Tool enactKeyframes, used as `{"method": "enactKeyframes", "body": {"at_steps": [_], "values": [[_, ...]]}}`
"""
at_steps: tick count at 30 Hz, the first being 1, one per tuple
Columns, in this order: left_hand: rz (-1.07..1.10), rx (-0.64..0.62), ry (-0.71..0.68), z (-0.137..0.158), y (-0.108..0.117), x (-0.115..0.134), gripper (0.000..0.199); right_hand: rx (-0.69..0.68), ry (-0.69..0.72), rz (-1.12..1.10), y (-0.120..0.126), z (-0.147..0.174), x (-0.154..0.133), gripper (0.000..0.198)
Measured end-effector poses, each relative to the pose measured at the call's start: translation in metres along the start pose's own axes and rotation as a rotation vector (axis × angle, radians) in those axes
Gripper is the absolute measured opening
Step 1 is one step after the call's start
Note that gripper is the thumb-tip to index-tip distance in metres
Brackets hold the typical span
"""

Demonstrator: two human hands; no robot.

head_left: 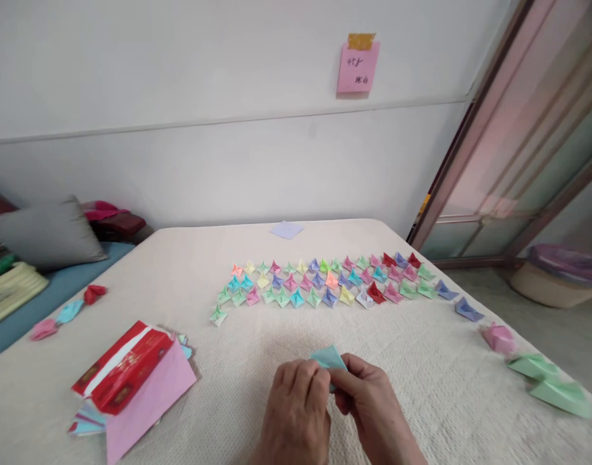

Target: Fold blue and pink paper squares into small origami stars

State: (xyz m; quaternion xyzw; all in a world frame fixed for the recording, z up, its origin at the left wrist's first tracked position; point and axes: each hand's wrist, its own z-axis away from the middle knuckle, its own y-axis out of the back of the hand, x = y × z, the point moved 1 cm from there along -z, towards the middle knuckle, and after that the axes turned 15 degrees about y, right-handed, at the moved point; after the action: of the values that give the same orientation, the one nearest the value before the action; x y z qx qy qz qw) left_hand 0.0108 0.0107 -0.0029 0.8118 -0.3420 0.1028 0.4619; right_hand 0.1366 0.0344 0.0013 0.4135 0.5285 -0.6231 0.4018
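A light blue piece of folded paper (331, 357) is held between my two hands, low in the middle of the head view. My left hand (298, 403) has its fingers curled over the paper's left side and covers much of it. With thumb and fingers pinched, my right hand (366, 400) grips the paper's right edge. Only the upper corner of the sheet shows, so its full shape is hidden. Beyond my hands, several rows of small folded paper boats (313, 297) in many colours stand on the cream-covered table (257, 400).
At the left lies a red packet (126, 368) on pink paper (150, 400). A lilac sheet (286, 229) lies at the far edge. Larger green folded papers (560, 394) line the right edge; a red one (94, 294) is at the left. A bucket (558, 274) stands on the floor.
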Motion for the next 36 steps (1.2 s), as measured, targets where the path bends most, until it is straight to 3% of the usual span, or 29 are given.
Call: {"method": "enactKeyframes", "body": {"at_steps": [4, 7, 9, 12, 15, 19, 22, 26, 36], "values": [[-0.062, 0.026, 0.017, 0.002, -0.003, 0.000, 0.027, -0.048, -0.006, 0.004, -0.003, 0.003, 0.000, 0.013], [0.114, 0.013, 0.262, -0.003, 0.001, -0.003, 0.021, -0.147, 0.033, -0.009, -0.005, 0.005, -0.005, 0.021], [0.352, -0.045, 0.572, -0.009, 0.005, -0.008, 0.015, -0.141, 0.066, 0.015, -0.005, 0.006, -0.008, 0.027], [0.891, -0.126, 1.007, -0.015, 0.009, -0.014, 0.013, -0.038, 0.091, 0.096, -0.004, 0.007, -0.010, 0.018], [1.391, -0.139, 1.194, -0.016, 0.009, -0.013, 0.008, -0.054, 0.068, 0.094, -0.006, 0.007, -0.004, 0.015], [1.585, -0.171, 1.283, -0.009, 0.002, -0.008, 0.010, -0.107, 0.050, 0.024, -0.009, 0.004, 0.008, 0.008], [1.468, -0.238, 1.295, -0.008, 0.001, -0.006, 0.008, -0.118, 0.082, 0.060, -0.007, 0.002, 0.010, 0.013], [1.239, -0.307, 1.175, -0.014, 0.006, -0.011, 0.010, -0.187, 0.087, 0.139, -0.006, 0.003, 0.002, 0.012], [1.217, -0.363, 1.105, -0.016, 0.011, -0.009, 0.009, -0.227, 0.047, 0.112, -0.006, 0.004, -0.001, 0.015]]}}
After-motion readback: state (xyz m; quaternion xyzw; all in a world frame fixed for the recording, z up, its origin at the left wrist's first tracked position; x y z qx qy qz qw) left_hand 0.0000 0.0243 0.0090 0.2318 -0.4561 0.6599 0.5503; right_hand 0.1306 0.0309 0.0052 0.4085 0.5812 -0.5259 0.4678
